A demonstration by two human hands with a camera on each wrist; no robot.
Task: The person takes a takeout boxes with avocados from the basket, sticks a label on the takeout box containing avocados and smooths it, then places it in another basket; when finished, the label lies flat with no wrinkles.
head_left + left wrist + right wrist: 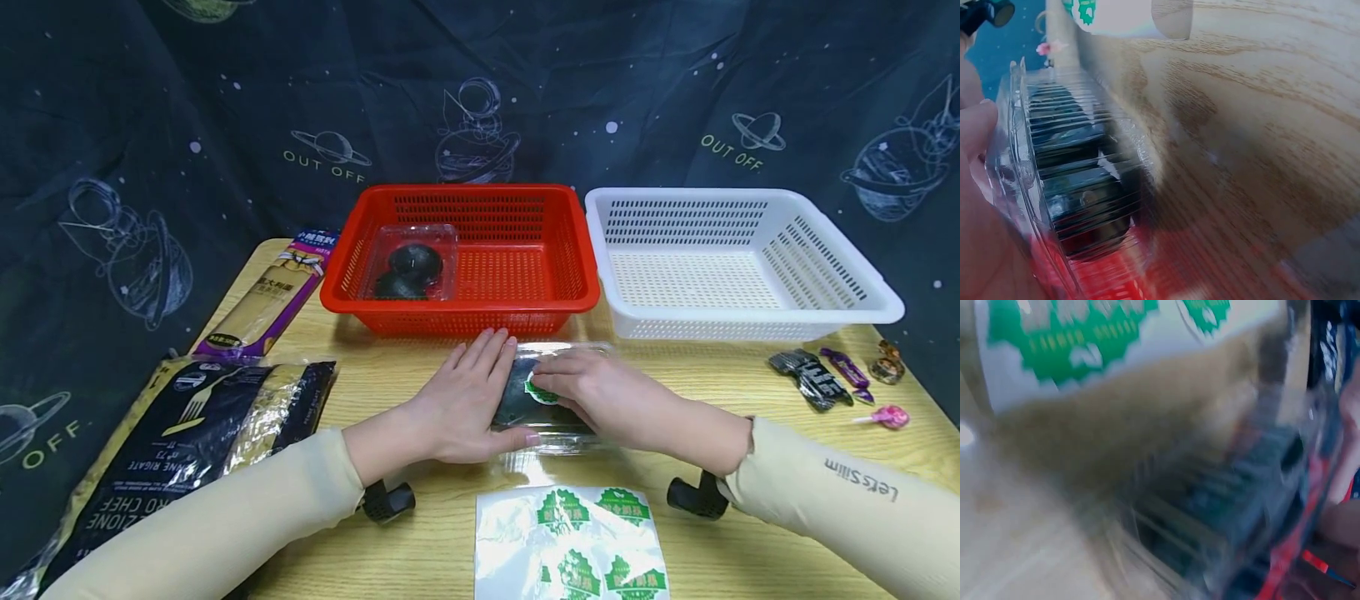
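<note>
A clear plastic clamshell box point(566, 443) with dark contents lies on the table before the red basket. Through its ribbed side in the left wrist view, the dark rounded contents point(1088, 206) show. My left hand point(457, 408) rests along the box's left side, fingers extended and thumb spread at the near edge. Over the lid, my right hand point(600, 396) touches a round green-and-white sticker point(540, 395) with its fingertips, partly covering it. A sheet of green stickers point(510, 542) lies nearer to me. The right wrist view is blurred.
The red basket point(517, 317) holds another clear box point(447, 237) with dark round pieces. Beside it stands a white basket point(750, 325). Pasta packs point(187, 450) point(270, 296) lie at left; wrapped sweets point(813, 379) and a lollipop point(891, 417) lie at right.
</note>
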